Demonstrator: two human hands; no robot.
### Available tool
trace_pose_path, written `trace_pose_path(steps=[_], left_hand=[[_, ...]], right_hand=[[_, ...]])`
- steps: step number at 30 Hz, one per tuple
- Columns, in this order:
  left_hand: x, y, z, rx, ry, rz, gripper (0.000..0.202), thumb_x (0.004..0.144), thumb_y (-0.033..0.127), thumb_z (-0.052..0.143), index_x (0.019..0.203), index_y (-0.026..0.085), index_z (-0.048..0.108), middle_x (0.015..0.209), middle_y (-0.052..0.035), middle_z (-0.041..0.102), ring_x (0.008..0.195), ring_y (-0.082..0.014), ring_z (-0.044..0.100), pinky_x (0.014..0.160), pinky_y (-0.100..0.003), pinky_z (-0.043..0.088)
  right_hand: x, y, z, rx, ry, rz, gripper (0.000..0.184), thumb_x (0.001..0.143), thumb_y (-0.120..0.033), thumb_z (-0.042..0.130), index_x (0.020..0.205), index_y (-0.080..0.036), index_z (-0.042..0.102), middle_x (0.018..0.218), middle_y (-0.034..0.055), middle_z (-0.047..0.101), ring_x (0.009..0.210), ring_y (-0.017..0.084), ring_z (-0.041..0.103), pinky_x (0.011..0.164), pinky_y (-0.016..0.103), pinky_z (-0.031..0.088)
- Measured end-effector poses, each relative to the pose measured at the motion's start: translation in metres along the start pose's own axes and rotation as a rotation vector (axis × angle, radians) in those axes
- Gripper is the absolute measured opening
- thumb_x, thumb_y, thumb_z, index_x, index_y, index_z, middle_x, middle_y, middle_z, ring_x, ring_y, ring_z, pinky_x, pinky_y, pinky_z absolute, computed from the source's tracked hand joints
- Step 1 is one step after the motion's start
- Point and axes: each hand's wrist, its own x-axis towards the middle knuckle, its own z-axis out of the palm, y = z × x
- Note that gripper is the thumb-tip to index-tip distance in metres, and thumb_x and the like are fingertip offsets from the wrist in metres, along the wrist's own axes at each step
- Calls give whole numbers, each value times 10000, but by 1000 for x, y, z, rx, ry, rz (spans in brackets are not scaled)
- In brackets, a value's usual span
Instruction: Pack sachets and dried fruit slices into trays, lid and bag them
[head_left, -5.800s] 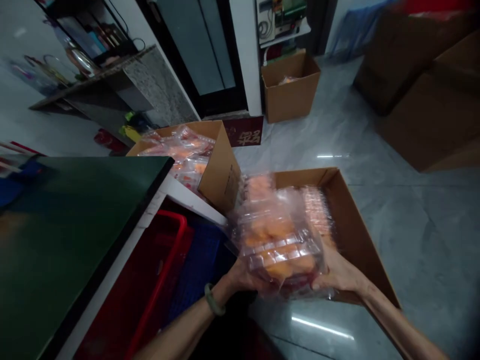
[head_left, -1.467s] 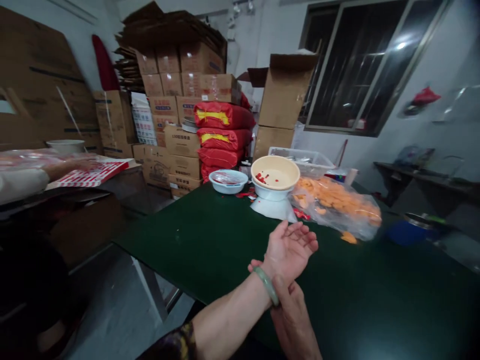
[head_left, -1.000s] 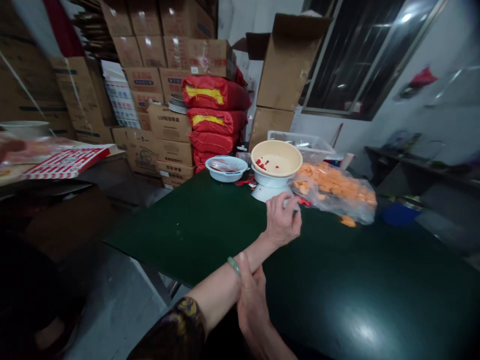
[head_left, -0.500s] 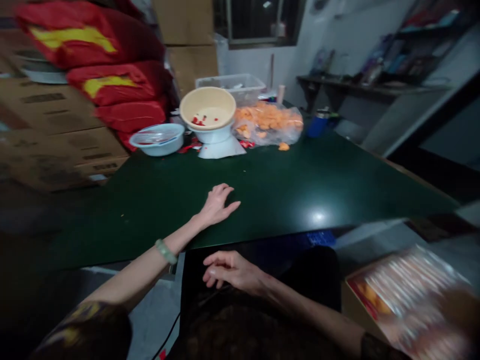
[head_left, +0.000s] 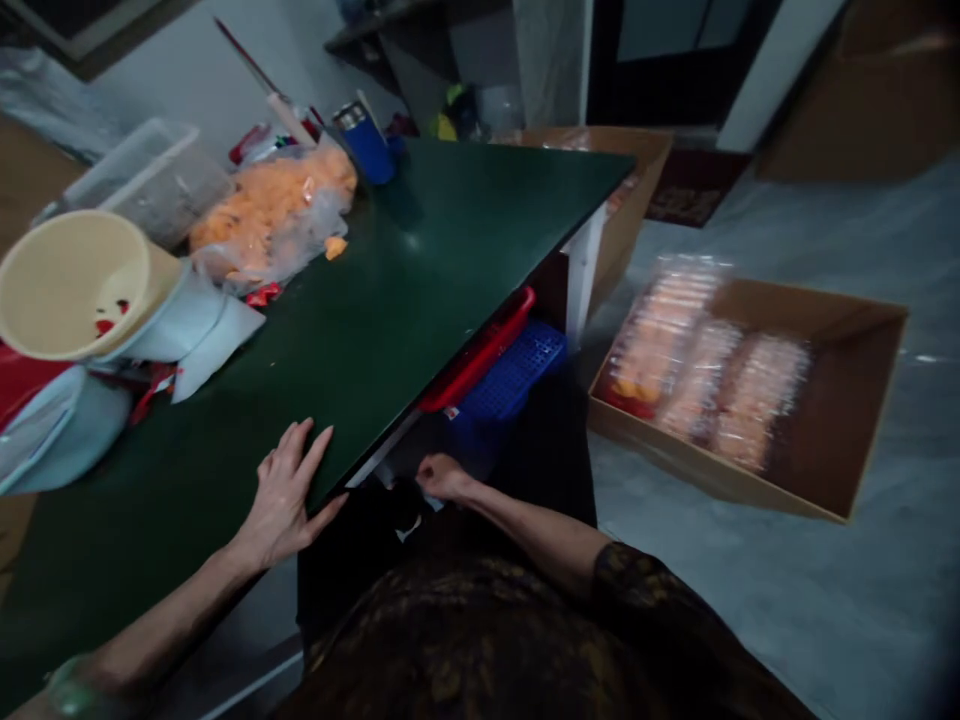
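My left hand point(head_left: 285, 500) rests on the green table point(head_left: 352, 310) close to its front edge, fingers spread, with nothing in it. A pale green bangle point(head_left: 71, 690) circles that wrist. Below the table edge, over my dark trousers, my right hand point(head_left: 444, 476) has its fingers curled in, and nothing shows in them. Nearest to it are a red basket point(head_left: 484, 350) and a blue perforated basket point(head_left: 517, 370) under the table. On the table lies a clear bag of orange pieces point(head_left: 277, 210), with one loose orange piece point(head_left: 335, 247) beside it.
A cream basin point(head_left: 45, 260) with red bits, a light blue basin point(head_left: 82, 430), a clear plastic bin point(head_left: 150, 180) and a blue tumbler point(head_left: 365, 142) stand on the table. On the floor to my right is an open carton point(head_left: 825, 410) holding plastic-wrapped packs point(head_left: 765, 400).
The view has swung to the right, bringing the open carton fully into sight. My left hand now lies nearer the table edge. My right hand's fingers have curled in.
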Motion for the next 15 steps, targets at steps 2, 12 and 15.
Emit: trace_pose_path(steps=[2,12,15], left_hand=[[0,-1,-2,25,11,9,796,825,370,448,1444,228,-31,1490,-188,87,1351,-389,138,992,-536,269],[-2,4,8,33,31,36,861,770,364,473,1448,201,-32,1489,-215,97,1355,-398,108,987,-562,252],[-4,3,6,-10,-21,35,866,761,387,485,1455,198,3,1493,-215,86,1357,-400,95,993,-570,238]], right_hand=[[0,-9,-4,-59,12,-76,274,863,-330,540,1056,-140,580,1056,56,599,936,187,586,806,380,489],[-51,-69,-4,-355,-232,-508,317,773,-313,556,1077,-242,609,905,1,699,830,157,636,691,216,435],[-68,-100,2,-388,-474,-687,351,789,-328,565,1111,-191,592,904,23,697,809,135,627,670,182,423]])
